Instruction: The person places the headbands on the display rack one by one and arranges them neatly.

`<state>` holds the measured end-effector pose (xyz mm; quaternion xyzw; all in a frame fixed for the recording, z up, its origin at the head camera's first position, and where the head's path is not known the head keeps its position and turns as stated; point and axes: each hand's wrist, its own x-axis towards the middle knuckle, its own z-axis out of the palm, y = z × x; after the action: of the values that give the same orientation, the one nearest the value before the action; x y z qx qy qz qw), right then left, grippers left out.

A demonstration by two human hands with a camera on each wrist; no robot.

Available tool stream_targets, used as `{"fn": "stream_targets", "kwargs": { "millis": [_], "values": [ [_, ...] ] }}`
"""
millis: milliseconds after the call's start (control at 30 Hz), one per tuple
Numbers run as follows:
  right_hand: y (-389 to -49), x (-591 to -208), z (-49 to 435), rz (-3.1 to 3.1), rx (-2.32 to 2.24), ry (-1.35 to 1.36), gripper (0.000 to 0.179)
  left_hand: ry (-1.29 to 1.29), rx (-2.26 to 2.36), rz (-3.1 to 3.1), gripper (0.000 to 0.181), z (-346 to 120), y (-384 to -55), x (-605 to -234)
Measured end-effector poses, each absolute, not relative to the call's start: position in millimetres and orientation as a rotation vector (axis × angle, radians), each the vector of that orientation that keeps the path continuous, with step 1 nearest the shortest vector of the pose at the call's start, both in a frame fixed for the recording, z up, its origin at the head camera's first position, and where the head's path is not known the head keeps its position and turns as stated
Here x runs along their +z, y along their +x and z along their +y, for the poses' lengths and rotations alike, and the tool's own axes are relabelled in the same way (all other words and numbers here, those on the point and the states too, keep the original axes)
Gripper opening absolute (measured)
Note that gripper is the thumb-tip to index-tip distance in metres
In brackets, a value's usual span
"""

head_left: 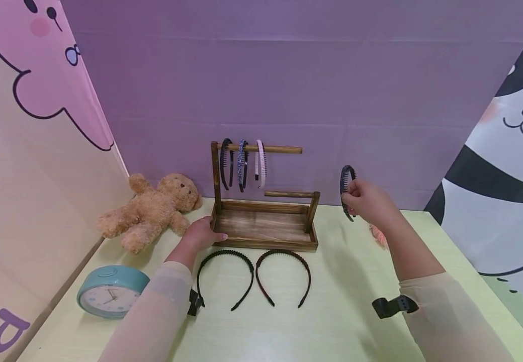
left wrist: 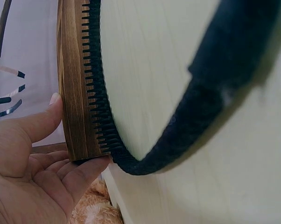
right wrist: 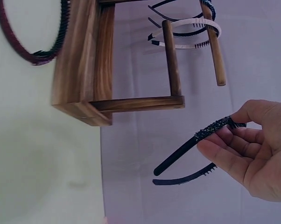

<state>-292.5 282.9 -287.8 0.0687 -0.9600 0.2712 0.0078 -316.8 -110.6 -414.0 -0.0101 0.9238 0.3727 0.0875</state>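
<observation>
Between the thumb and fingers of my right hand (head_left: 372, 201) a dark, glittery headband (right wrist: 213, 128) is pinched, held up to the right of the wooden stand (head_left: 266, 246). My left hand (head_left: 200, 234) grips the front left corner of the stand's tray, thumb over the rim. From the upper bar (head_left: 284, 149) hang a black headband (head_left: 223, 163), a blue sparkly headband (head_left: 241, 163) and a white headband (head_left: 262, 163). A lower bar (head_left: 288, 194) on the right holds nothing. On the table before the stand lie a black headband (head_left: 225, 252) and a dark reddish headband (head_left: 284, 252).
A teddy bear (head_left: 153, 211) lies left of the stand, with a teal clock (head_left: 114, 289) nearer the front. Partly behind the right forearm is a pink-orange item (head_left: 377, 236). A purple backdrop (head_left: 311, 85) rises behind the table (head_left: 261, 337).
</observation>
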Motion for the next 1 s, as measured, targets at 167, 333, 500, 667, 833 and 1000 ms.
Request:
{"fn": "stream_targets", "kwargs": {
  "millis": [167,333,500,667,833,1000],
  "values": [
    [-304.7,-274.3,276.4,-2.954,0.857,0.233,0.03,-0.021,1.117,2.754,0.078,-110.0,-317.5,-413.8],
    [-318.1,-263.1,266.6,-2.899,0.84,0.248,0.027,-0.027,1.114,2.751,0.08,-109.6,-318.0,-413.9],
    [-331.9,-258.1,253.4,-2.837,0.949,0.281,0.024,-0.038,1.108,2.75,0.081,-110.2,-317.4,-414.0],
    [-344.4,-259.9,237.6,-2.781,1.059,0.348,0.023,-0.031,1.106,2.755,0.081,-111.4,-318.7,-415.3],
    [-354.1,-266.7,220.8,-2.699,1.283,0.459,0.019,-0.039,1.104,2.753,0.082,-111.7,-319.5,-417.0],
    [-361.7,-273.2,206.2,-2.63,1.508,0.528,0.016,-0.045,1.113,2.749,0.083,-111.7,-320.1,-417.0]
  ]
}}
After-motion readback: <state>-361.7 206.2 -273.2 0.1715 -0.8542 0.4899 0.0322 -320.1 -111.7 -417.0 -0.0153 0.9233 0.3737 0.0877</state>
